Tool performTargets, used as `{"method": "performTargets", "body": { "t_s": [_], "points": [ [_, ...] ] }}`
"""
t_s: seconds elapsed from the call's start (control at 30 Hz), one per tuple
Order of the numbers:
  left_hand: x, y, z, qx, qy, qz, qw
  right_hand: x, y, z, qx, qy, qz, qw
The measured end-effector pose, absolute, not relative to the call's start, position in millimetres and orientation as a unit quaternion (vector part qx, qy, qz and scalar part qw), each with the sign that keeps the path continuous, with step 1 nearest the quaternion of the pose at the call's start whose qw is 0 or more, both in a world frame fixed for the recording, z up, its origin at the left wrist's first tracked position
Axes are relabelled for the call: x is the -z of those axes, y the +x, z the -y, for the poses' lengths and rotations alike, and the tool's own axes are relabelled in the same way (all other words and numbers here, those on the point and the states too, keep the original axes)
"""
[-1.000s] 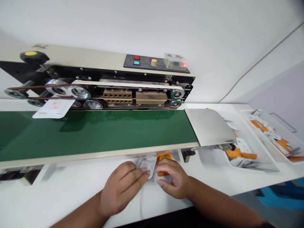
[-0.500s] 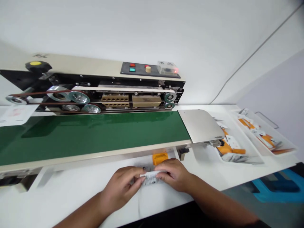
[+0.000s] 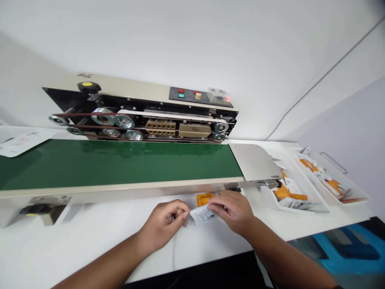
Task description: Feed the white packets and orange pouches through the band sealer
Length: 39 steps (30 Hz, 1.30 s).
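Between my hands is a small white leaflet (image 3: 202, 214) printed with dark text, partly unfolded above the white table. My left hand (image 3: 165, 224) pinches its left part, where a greyer printed layer shows near the fingertips. On the right, my right hand (image 3: 234, 210) grips the upper right corner with thumb and fingers. An orange plastic piece (image 3: 204, 199) lies just behind the leaflet, partly hidden by the leaflet and my right hand.
A sealing machine (image 3: 144, 108) with a green conveyor belt (image 3: 126, 164) stands behind my hands. One flat white pouch (image 3: 25, 142) rests at the belt's left end. Two white trays (image 3: 319, 206) (image 3: 357, 199) hold orange pieces and packets. A blue stool (image 3: 351, 245) stands below the table at right.
The leaflet has opened out and tilts more, with its right side raised by my right hand. Both hands have shifted slightly. The white pouch has come away from the machine's rollers at left.
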<state>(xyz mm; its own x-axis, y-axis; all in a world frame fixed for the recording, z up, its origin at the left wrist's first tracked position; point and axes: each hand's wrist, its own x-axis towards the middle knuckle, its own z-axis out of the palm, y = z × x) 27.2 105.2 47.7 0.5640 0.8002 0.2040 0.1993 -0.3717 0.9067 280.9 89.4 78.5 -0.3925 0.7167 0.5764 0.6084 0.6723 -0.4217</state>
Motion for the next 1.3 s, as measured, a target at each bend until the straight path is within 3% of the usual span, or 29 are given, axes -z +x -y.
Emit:
{"method": "performTargets", "body": {
  "t_s": [0.17,0.3,0.4,0.5,0.67,0.73,1.13,1.2,1.3],
  "points": [
    [-49.5,28.1,-103.1,-0.314,0.759,-0.322,0.471,-80.3,274.2,-89.3,-0.12,-0.375,0.84,0.374],
    [-46.1,29.3,-99.6,-0.353,0.673,-0.33,0.56,-80.4,269.4,-89.0,-0.273,-0.444,0.718,0.461],
    [-43.3,28.5,-97.9,-0.368,0.652,-0.291,0.595,-86.5,264.8,-85.7,-0.379,-0.465,0.694,0.399],
    [-42.9,27.0,-97.2,-0.369,0.691,-0.252,0.568,-102.2,270.2,-85.5,-0.409,-0.47,0.689,0.369],
    [-40.9,27.7,-100.1,-0.293,0.818,-0.278,0.41,-146.7,316.6,-122.6,-0.303,-0.522,0.571,0.556],
    [-37.0,29.3,-101.8,-0.252,0.859,-0.265,0.358,-162.4,338.9,-148.9,-0.256,-0.547,0.538,0.587],
    [-18.6,26.7,-103.0,-0.148,0.929,-0.191,0.279,-162.9,354.8,-218.4,-0.422,-0.598,0.48,0.484],
    [-17.6,28.3,-104.3,-0.161,0.925,-0.198,0.281,-162.6,351.9,-213.6,-0.351,-0.612,0.513,0.49],
    [-19.4,30.7,-106.1,-0.199,0.92,-0.206,0.267,-157.8,346.3,-184.0,-0.121,-0.594,0.577,0.548]
  ]
}}
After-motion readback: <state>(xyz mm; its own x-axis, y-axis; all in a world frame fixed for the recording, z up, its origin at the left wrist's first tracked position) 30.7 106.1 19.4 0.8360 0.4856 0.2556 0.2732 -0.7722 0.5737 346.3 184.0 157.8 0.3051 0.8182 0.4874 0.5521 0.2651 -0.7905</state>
